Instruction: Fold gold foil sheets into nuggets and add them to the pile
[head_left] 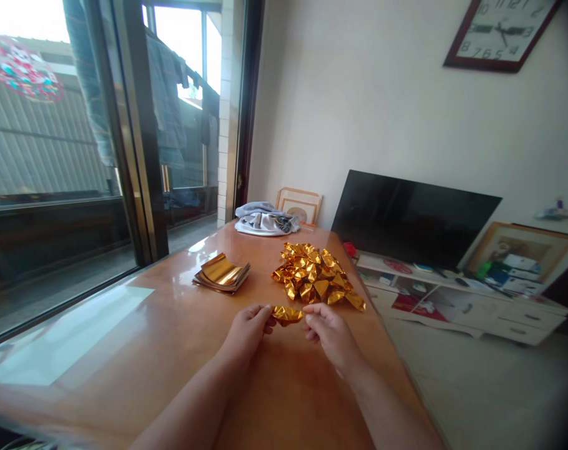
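A: ok so what were the hands doing?

B: Left hand (pixel 251 328) had one end of a folded gold foil piece (pixel 288 314) pinched, right hand (pixel 328 331) had the other end between thumb and fingers. It was on the near side of a big heap of folded gold pieces (pixel 314 272).

A: anything else on the worktop (pixel 194 369)?

B: Yeah, a stack of gold sheets (pixel 222 275) left of the heap, plus a cloth bundle (pixel 265 220) way at the far end.
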Available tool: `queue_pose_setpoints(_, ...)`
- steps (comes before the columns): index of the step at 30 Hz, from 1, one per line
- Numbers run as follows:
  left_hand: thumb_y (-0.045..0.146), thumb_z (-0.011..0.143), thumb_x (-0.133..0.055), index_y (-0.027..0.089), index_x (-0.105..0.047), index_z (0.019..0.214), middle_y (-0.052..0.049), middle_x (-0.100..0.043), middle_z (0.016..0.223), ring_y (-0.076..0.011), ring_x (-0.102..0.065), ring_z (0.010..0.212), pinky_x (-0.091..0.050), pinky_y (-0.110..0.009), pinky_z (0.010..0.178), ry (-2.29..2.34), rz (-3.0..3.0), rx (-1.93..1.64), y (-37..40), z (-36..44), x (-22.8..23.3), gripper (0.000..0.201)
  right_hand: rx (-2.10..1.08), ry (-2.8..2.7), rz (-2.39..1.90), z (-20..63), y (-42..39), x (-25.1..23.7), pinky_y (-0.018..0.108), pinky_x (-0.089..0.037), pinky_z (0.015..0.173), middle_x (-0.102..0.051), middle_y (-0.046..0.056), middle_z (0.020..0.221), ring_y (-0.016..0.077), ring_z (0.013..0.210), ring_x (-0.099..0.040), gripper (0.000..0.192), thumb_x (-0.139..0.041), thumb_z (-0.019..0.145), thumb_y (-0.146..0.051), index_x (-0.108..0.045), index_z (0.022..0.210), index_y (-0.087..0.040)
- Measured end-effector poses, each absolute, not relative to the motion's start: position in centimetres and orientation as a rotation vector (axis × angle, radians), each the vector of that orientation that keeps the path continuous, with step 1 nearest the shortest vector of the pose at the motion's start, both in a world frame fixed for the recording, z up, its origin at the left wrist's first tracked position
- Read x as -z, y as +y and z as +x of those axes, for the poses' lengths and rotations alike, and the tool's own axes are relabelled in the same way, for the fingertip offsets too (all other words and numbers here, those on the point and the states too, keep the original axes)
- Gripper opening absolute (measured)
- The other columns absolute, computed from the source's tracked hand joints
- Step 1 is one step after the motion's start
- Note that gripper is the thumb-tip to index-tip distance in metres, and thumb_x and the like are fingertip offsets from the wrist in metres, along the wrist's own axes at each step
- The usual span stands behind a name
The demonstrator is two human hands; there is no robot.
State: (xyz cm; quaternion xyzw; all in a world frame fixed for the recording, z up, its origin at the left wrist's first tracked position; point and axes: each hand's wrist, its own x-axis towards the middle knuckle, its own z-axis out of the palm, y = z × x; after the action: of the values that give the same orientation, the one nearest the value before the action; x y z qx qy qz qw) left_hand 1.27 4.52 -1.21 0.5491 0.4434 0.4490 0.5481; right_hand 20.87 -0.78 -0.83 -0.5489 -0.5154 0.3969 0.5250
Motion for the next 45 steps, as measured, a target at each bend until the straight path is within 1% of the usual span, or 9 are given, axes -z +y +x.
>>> queue_pose_setpoints(2, 0.052, 0.085, -0.06, 0.015, -0.068, 0.079, -0.005, -0.069, 0.076, -0.0156, -0.057, 0.065, -0.042, -0.027, 0.062, 1.039, 1.285, -1.062, 4.5, 1.2, 1.1, 0.038, -0.903, -1.316, -1.29, 20.9, -0.8, 0.8, 0.026, -0.047, 0.067, -0.066, -0.001, 0.08, 0.0144, 0.07, -0.059, 0.032, -0.063, 0.088, -0.035, -0.063, 0.116, -0.021)
queue_pose_setpoints(5, 0.056, 0.083, -0.062, 0.016, -0.067, 0.078, -0.004, -0.069, 0.076, -0.015, -0.056, 0.065, -0.042, -0.027, 0.062, 1.017, 1.261, -1.066, 4.7, 1.0, 1.1, 0.04, -0.809, -1.458, -1.28, 20.8, -0.9, 1.0, 0.027, -0.047, 0.068, -0.062, -0.003, 0.077, 0.0147, 0.07, -0.057, 0.034, -0.064, 0.087, -0.033, -0.063, 0.12, -0.023)
queue_pose_setpoints(10, 0.059, 0.077, -0.069, 0.017, -0.061, 0.073, -0.001, -0.064, 0.068, -0.0136, -0.055, 0.061, -0.039, -0.025, 0.058, 0.939, 1.113, -1.054, 5.1, 1.0, 1.5, 0.043, -0.767, -1.578, -1.289, 20.3, -1.5, 0.8, 0.028, -0.047, 0.069, -0.069, 0.001, 0.085, 0.0165, 0.074, -0.061, 0.025, -0.062, 0.089, -0.033, -0.068, 0.111, -0.022)
queue_pose_setpoints(14, 0.06, 0.078, -0.069, 0.018, -0.057, 0.078, -0.001, -0.065, 0.07, -0.015, -0.06, 0.062, -0.043, -0.026, 0.06, 0.859, 0.977, -1.02, 5.0, 1.2, 1.7, 0.043, -0.73, -1.655, -1.292, 19.7, -2.0, 0.4, 0.028, -0.05, 0.073, -0.074, 0.003, 0.092, 0.019, 0.081, -0.067, 0.021, -0.06, 0.09, -0.03, -0.071, 0.106, -0.022)
queue_pose_setpoints(18, 0.058, 0.079, -0.068, 0.019, -0.053, 0.076, 0.002, -0.059, 0.061, -0.0123, -0.055, 0.053, -0.041, -0.025, 0.054, 0.857, 0.939, -1.011, 4.6, 1.4, 1.6, 0.042, -0.641, -1.731, -1.292, 19.3, -2.3, 0.4, 0.028, -0.052, 0.075, -0.075, 0.003, 0.092, 0.0197, 0.083, -0.069, 0.018, -0.06, 0.089, -0.026, -0.072, 0.102, -0.023)
queue_pose_setpoints(24, 0.056, 0.082, -0.065, 0.018, -0.058, 0.084, 0.001, -0.062, 0.065, -0.0125, -0.055, 0.056, -0.04, -0.023, 0.053, 0.867, 0.956, -0.98, 4.0, 1.6, 1.2, 0.039, -0.517, -1.817, -1.29, 19.3, -2.6, 0.0, 0.028, -0.052, 0.076, -0.074, 0.002, 0.092, 0.0191, 0.084, -0.069, 0.018, -0.059, 0.089, -0.02, -0.071, 0.101, -0.025)
queue_pose_setpoints(32, 0.057, 0.08, -0.065, 0.018, -0.058, 0.08, 0.001, -0.06, 0.063, -0.0126, -0.054, 0.055, -0.038, -0.023, 0.052, 0.874, 0.977, -0.968, 3.9, 1.6, 1.2, 0.04, -0.372, -1.957, -1.295, 19.4, -2.7, -0.2, 0.026, -0.048, 0.071, -0.072, 0.001, 0.089, 0.0181, 0.079, -0.066, 0.021, -0.059, 0.088, -0.015, -0.07, 0.103, -0.025)
queue_pose_setpoints(38, 0.057, 0.079, -0.065, 0.017, -0.06, 0.08, 0.001, -0.06, 0.063, -0.0128, -0.053, 0.055, -0.037, -0.024, 0.051, 0.865, 1.001, -0.962, 3.9, 1.7, 1.3, 0.04, -0.256, -2.032, -1.325, 19.4, -2.8, -0.4, 0.028, -0.047, 0.074, -0.071, 0.002, 0.088, 0.0192, 0.08, -0.064, 0.022, -0.057, 0.089, -0.012, -0.07, 0.1, -0.026)
queue_pose_setpoints(45, 0.057, 0.08, -0.065, 0.017, -0.062, 0.076, 0.0, -0.062, 0.062, -0.013, -0.053, 0.054, -0.035, -0.025, 0.052, 0.863, 1.04, -0.951, 4.1, 1.8, 1.6, 0.04, -0.226, -2.061, -1.327, 19.3, -3.0, -0.7, 0.028, -0.046, 0.074, -0.071, 0.003, 0.088, 0.0198, 0.081, -0.064, 0.022, -0.056, 0.092, -0.013, -0.072, 0.099, -0.026)
